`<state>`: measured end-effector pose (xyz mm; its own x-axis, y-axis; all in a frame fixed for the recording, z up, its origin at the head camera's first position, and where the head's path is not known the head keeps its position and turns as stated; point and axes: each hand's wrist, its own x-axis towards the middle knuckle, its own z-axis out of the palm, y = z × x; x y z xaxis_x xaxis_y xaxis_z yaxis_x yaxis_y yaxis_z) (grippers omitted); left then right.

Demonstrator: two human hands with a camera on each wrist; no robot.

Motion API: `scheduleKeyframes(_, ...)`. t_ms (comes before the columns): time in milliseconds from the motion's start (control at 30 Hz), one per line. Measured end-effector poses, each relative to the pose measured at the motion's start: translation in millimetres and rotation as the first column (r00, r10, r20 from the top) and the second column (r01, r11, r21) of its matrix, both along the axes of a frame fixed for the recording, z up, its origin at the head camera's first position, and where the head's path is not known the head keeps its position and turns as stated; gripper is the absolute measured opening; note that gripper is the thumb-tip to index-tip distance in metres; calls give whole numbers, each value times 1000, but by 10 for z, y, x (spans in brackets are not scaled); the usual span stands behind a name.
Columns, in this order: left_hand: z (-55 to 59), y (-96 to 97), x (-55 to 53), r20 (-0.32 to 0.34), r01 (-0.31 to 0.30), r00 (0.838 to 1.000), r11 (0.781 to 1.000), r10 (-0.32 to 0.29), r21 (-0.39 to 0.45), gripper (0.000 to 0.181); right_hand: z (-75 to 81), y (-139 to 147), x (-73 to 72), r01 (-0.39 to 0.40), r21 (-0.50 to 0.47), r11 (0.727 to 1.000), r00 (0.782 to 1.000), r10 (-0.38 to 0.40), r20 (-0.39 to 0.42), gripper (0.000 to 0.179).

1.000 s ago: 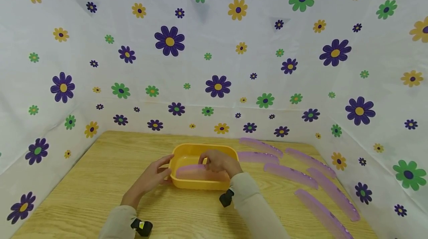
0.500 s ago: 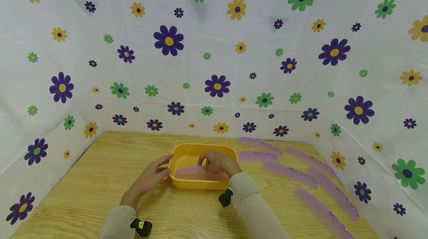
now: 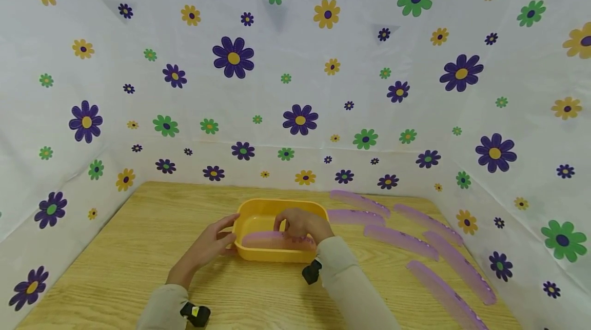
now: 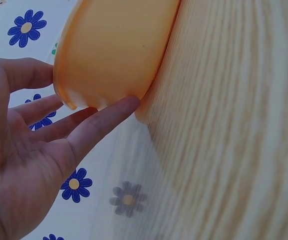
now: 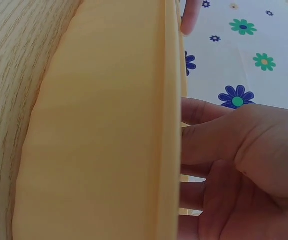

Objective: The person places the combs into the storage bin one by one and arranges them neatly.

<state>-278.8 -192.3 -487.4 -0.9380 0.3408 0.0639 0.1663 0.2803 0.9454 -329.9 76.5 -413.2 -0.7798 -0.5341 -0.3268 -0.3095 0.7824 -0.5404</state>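
Note:
A yellow plastic basin [image 3: 277, 255] stands on the wooden table. My left hand [image 3: 205, 245] is at its left end, with extended fingertips touching the rim and outer wall, as the left wrist view shows with the left hand [image 4: 39, 135] beside the basin wall [image 4: 114, 45]. Inside the basin lies a translucent purple comb [image 3: 260, 241] along the front wall, its flower marks toward the right. My right hand [image 3: 306, 224] reaches in over the comb, fingers curled down at its upper edge. In the right wrist view the basin wall [image 5: 99, 125] hides those fingertips.
Several more purple combs lie to the right of the basin, among them one near comb [image 3: 443, 294] and one far comb [image 3: 360, 201]. A white flower-printed sheet [image 3: 277, 94] rises behind the table [image 3: 138, 253] and along both sides.
The comb in the basin has tilted and sunk slightly toward the front wall, showing more of its flower marks. Both hands and the basin stay nearly where they were.

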Motion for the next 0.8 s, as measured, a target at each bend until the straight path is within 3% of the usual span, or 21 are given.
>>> scheduleKeyframes(333, 11, -2, 12, 5, -2, 1000, 1000, 2, 0, 60, 22, -18, -9, -20, 64, 998, 1000, 21, -14, 30)
scheduleKeyframes(800, 15, -4, 19, -10, 0, 1000, 1000, 0, -16, 60, 63, -44, -31, -5, 73, 997, 1000, 4, 17, 37)
